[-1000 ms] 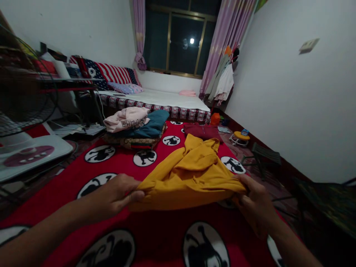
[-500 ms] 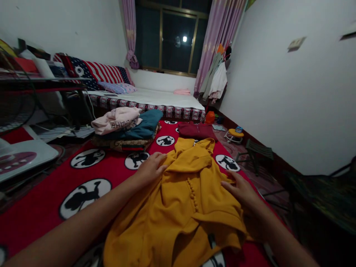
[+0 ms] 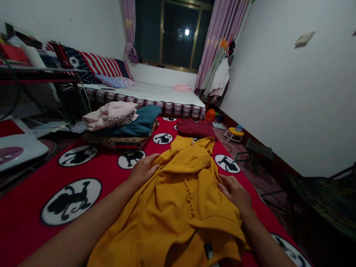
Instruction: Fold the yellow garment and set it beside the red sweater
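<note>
A mustard-yellow garment (image 3: pixel 178 200) with a row of small buttons lies spread on the red blanket (image 3: pixel 41 178) in front of me. My left hand (image 3: pixel 143 168) rests on its left edge near the collar, fingers curled on the cloth. My right hand (image 3: pixel 236 193) lies flat on the garment's right side, fingers stretched out. Neither hand lifts the cloth.
A stack of folded clothes (image 3: pixel 122 124), pink on top of teal, sits at the back left. A dark red garment (image 3: pixel 196 128) lies beyond the yellow one. A bed (image 3: pixel 150 97) stands under the window. A small stool (image 3: pixel 257 152) and a toy (image 3: pixel 235 134) are on the floor at right.
A second ago both hands held the yellow garment up by its edge. They have since laid it down and now rest on it; the view has dipped slightly closer.
</note>
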`<state>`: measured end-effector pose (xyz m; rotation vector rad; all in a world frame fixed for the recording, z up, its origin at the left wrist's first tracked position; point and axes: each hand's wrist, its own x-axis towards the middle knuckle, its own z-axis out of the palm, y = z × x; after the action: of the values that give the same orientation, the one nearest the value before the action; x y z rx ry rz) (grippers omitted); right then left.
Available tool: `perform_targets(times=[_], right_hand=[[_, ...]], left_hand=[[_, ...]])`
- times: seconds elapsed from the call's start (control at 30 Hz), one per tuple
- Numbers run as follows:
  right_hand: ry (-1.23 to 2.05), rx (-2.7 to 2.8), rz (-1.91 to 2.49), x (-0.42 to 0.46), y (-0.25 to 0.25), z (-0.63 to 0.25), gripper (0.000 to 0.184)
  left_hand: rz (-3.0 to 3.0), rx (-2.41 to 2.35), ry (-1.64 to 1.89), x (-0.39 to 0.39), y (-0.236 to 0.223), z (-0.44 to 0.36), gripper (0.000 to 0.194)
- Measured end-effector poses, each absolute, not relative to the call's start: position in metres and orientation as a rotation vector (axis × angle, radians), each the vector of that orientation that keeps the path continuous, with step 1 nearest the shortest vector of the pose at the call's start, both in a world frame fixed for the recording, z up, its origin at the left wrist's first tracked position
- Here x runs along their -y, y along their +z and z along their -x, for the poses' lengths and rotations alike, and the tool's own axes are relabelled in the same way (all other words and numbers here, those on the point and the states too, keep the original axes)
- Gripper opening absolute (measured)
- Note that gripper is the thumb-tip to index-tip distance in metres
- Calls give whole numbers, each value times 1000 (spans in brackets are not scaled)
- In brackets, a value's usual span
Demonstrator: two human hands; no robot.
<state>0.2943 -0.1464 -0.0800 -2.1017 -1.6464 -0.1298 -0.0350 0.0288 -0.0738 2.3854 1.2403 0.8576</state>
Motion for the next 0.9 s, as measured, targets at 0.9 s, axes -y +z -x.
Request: perform_targets(times=[0.9], right_hand=[[33, 1583, 1969, 146, -84, -294, 43]], left_hand=[[-2503, -1255, 989, -28, -69, 39, 22]])
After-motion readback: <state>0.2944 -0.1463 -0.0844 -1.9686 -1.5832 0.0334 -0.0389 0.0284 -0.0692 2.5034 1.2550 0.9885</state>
